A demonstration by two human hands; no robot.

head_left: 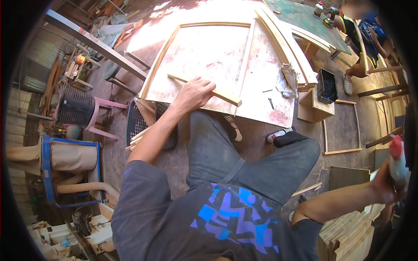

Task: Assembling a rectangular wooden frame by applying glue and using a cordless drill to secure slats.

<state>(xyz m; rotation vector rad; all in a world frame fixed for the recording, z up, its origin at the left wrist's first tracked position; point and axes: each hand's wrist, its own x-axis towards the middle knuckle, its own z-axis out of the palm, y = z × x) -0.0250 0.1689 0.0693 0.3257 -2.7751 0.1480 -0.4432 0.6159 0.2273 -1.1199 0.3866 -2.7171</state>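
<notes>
My left hand [196, 93] is closed around a short wooden strip [226, 96], holding it over the near side of the wooden worktable [213, 52]. Lying on that table is a light wooden frame [209, 24], its far rail and two long side rails showing. Out at the far right, my right hand [384, 180] grips a white glue bottle [397, 163] with a red cap, raised and away from the table. Two small dark pieces, perhaps screws or driver bits [271, 103], lie near the table's right edge, beside a crumpled cloth or bag [287, 81].
Long wooden strips [285, 41] run along the table's right side. A black bin [327, 86] stands right of them. Another person [372, 37] sits at upper right by a green table [300, 19] with a drill [333, 13]. A pink chair [102, 115] stands left.
</notes>
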